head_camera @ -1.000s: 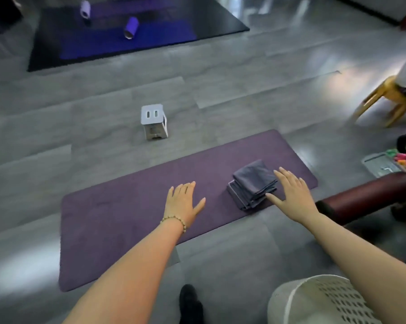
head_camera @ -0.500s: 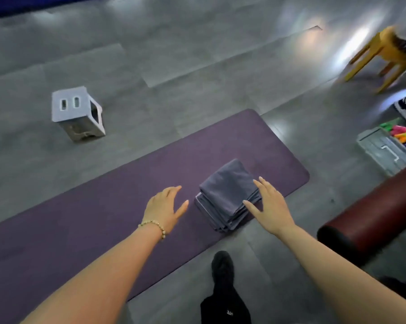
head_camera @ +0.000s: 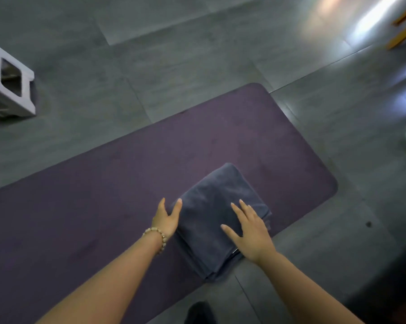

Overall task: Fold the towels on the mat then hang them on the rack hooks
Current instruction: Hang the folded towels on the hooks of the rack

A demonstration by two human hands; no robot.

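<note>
A stack of folded grey towels [head_camera: 215,192] was seen lying on the purple mat [head_camera: 118,183], toward its right end, with the stack's near corner reaching the mat's near edge. Several layered folds could be made out along the stack's near side.

The right hand [head_camera: 250,232] was laid flat on top of the stack, its fingers straight and spread and nothing gripped. The left hand [head_camera: 166,218] was set against the stack's left edge, its fingers extended and the thumb resting at the rim of the top towel; nothing was closed in it either. A beaded bracelet [head_camera: 159,238] was worn on the left wrist.

The mat was spread diagonally over a floor [head_camera: 197,54] of large grey tiles, whose joints were visible as thin lines. A bright reflection was cast on the tiles at the upper right, where yellow furniture legs [head_camera: 404,28] were cut off by the frame. A white step stool [head_camera: 12,87] with cut-out sides was stood on the floor at the far left, well apart from the mat. A dark shoe [head_camera: 197,312] was visible at the bottom edge, just beside the mat.
</note>
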